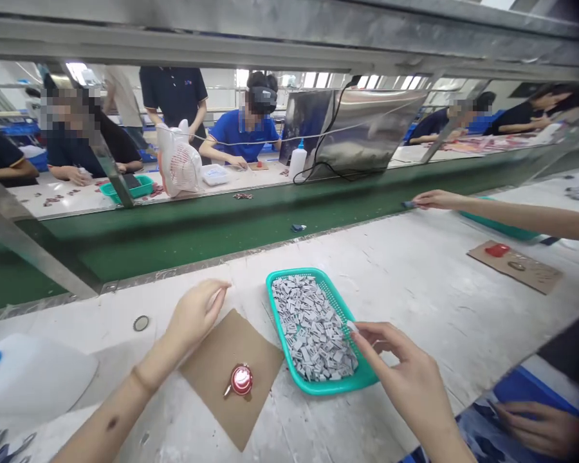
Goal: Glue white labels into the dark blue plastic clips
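My right hand point(408, 370) is at the right rim of a turquoise plastic basket point(273, 321), thumb and finger pinching a small pale grey piece point(351, 326). Many similar flat grey pieces point(313, 341) fill the basket. Left of it, my left hand point(197, 312) hovers above the white table with its fingertips pressed together; whatever they hold is too small to make out. Below that hand lies a brown cardboard square point(241, 421). On the cardboard sits a shiny red round puddle or disc point(242, 379) with a small stick-like thing point(228, 388) beside it.
A round metal cap point(141, 323) lies at left, near a white bottle point(33, 373) with a blue top. At right, a co-worker's arm point(525, 215) reaches over another cardboard piece point(516, 273). A green conveyor belt point(231, 238) runs behind the table, metal posts point(33, 225) beside it.
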